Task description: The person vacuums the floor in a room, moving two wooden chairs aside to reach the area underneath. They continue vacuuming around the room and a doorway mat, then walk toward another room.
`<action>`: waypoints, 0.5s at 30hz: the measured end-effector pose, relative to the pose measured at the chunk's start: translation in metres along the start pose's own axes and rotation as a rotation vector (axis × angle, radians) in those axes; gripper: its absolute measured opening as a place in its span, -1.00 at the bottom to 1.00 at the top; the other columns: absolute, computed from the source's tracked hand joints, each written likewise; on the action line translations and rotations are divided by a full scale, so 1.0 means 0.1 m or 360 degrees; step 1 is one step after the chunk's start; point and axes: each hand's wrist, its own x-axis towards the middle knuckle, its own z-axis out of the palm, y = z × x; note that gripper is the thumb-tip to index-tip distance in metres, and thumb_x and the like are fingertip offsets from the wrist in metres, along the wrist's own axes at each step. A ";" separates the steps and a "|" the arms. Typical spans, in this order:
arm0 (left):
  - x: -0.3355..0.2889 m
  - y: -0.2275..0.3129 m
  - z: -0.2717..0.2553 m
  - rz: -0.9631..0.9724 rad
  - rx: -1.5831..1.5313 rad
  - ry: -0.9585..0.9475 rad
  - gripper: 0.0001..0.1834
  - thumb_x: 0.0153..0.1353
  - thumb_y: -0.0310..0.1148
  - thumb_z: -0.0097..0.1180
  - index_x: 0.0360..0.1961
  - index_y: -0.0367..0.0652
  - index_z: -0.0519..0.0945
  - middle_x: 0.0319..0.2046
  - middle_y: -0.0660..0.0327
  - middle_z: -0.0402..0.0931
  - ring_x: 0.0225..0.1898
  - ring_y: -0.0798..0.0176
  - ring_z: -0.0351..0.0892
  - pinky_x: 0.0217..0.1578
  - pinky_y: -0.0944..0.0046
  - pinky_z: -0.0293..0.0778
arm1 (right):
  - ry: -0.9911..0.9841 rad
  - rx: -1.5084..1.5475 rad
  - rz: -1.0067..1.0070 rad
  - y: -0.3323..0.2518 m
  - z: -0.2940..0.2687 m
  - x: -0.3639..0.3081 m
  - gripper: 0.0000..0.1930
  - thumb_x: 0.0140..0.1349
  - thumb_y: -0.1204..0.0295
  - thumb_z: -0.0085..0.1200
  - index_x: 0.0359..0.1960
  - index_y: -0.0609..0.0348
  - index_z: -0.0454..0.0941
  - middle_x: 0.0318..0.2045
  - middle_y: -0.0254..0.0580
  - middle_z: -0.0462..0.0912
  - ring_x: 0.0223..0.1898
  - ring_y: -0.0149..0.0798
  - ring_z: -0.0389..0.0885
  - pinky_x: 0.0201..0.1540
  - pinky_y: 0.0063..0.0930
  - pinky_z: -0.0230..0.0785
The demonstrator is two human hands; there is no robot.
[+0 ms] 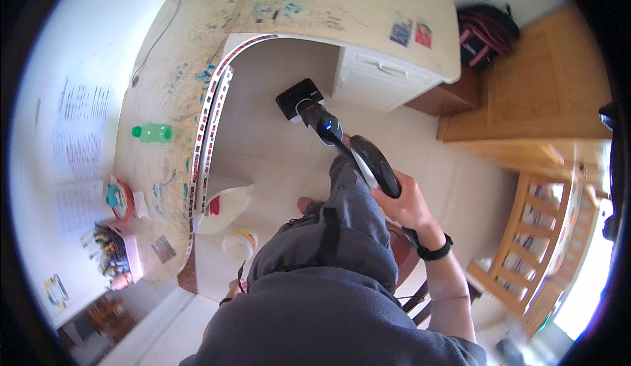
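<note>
My right hand (409,201) is wrapped round the handle of a black and grey upright floor cleaner (376,169). The cleaner's body slants away from me, with a small blue light showing on it. Its wide black head (298,99) rests on the tiled floor, in the gap under the curved desk and left of the white cabinet. My left hand (235,290) hangs low beside my left hip, mostly hidden by my body. Its fingers do not show clearly, and a thin black cord or strap is next to it.
A curved, stained desk (154,175) bends round the left and far sides, carrying a green bottle (152,132). Under it stand a white cabinet (378,76) and, nearer me, a white tub (240,243). Wooden furniture (526,90) lines the right, with a slatted wooden frame (526,241) nearer.
</note>
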 end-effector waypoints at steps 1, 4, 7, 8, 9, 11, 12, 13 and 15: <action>-0.09 -0.06 0.20 -0.0015 -0.0063 0.0012 -0.75 0.25 -0.22 -0.09 -0.22 -0.10 0.54 -0.29 0.26 0.57 -0.25 0.28 0.56 -0.24 0.27 0.46 | -0.0038 -0.0090 0.0024 -0.04 -0.04 0.20 -0.76 0.06 0.35 0.14 -0.45 0.31 0.43 -0.68 -0.32 0.34 -0.57 -0.49 0.29 -0.50 -0.45 0.23; -0.34 0.03 0.91 -0.0007 -0.0314 0.0062 -0.75 0.25 -0.22 -0.10 -0.24 -0.10 0.55 -0.31 0.25 0.57 -0.27 0.27 0.56 -0.25 0.27 0.45 | -0.0201 -0.0373 -0.0033 -0.05 -0.08 0.87 -0.71 0.05 0.28 0.14 -0.41 0.31 0.45 -0.67 -0.27 0.38 -0.57 -0.41 0.35 -0.48 -0.40 0.26; -0.66 0.27 1.70 -0.0031 -0.0645 0.0164 -0.76 0.25 -0.22 -0.10 -0.25 -0.09 0.55 -0.32 0.25 0.57 -0.28 0.27 0.56 -0.27 0.26 0.44 | -0.0401 -0.0592 -0.0098 0.07 0.03 1.56 -0.69 0.04 0.26 0.15 -0.39 0.31 0.47 -0.64 -0.23 0.42 -0.56 -0.36 0.41 -0.45 -0.37 0.28; -0.77 0.35 1.99 -0.0048 -0.0757 0.0198 -0.76 0.25 -0.22 -0.10 -0.25 -0.09 0.55 -0.32 0.25 0.57 -0.28 0.26 0.56 -0.27 0.26 0.44 | -0.0377 -0.0617 -0.0155 0.12 0.08 1.78 -0.68 0.02 0.25 0.17 -0.43 0.31 0.49 -0.64 -0.22 0.47 -0.55 -0.34 0.46 -0.43 -0.37 0.31; -0.90 0.45 2.26 -0.0069 -0.0862 0.0234 -0.76 0.25 -0.21 -0.11 -0.26 -0.09 0.55 -0.33 0.25 0.57 -0.29 0.26 0.56 -0.27 0.26 0.44 | -0.0386 -0.0587 -0.0210 0.14 0.11 2.01 -0.69 0.01 0.25 0.18 -0.46 0.31 0.49 -0.66 -0.22 0.47 -0.56 -0.34 0.47 -0.44 -0.37 0.32; -1.16 0.60 2.84 -0.0128 -0.1046 0.0308 -0.76 0.25 -0.21 -0.11 -0.27 -0.09 0.55 -0.34 0.25 0.57 -0.30 0.26 0.56 -0.28 0.26 0.44 | -0.0410 -0.0559 -0.0130 0.18 0.22 2.45 -0.68 0.00 0.24 0.19 -0.52 0.31 0.48 -0.68 -0.23 0.48 -0.59 -0.34 0.48 -0.46 -0.37 0.33; -1.28 0.68 3.15 -0.0162 -0.1128 0.0336 -0.76 0.25 -0.21 -0.11 -0.27 -0.09 0.56 -0.34 0.25 0.57 -0.30 0.26 0.56 -0.29 0.25 0.43 | -0.0326 -0.0618 -0.0142 0.18 0.27 2.68 -0.70 0.00 0.27 0.19 -0.58 0.31 0.48 -0.71 -0.24 0.50 -0.66 -0.34 0.49 -0.54 -0.38 0.34; -1.42 0.75 3.44 -0.0200 -0.1198 0.0363 -0.76 0.25 -0.21 -0.11 -0.28 -0.08 0.56 -0.34 0.25 0.57 -0.30 0.26 0.56 -0.29 0.25 0.43 | -0.0378 -0.0597 -0.0066 0.16 0.31 2.91 -0.76 0.02 0.36 0.17 -0.60 0.29 0.46 -0.75 -0.26 0.45 -0.75 -0.37 0.43 -0.66 -0.42 0.27; -1.65 0.91 4.05 -0.0268 -0.1327 0.0399 -0.76 0.24 -0.21 -0.11 -0.28 -0.08 0.56 -0.35 0.24 0.57 -0.31 0.25 0.56 -0.30 0.25 0.43 | -0.0509 -0.0153 -0.0140 0.13 0.35 3.24 -0.81 0.03 0.43 0.15 -0.61 0.22 0.43 -0.79 -0.30 0.40 -0.81 -0.41 0.35 -0.73 -0.48 0.17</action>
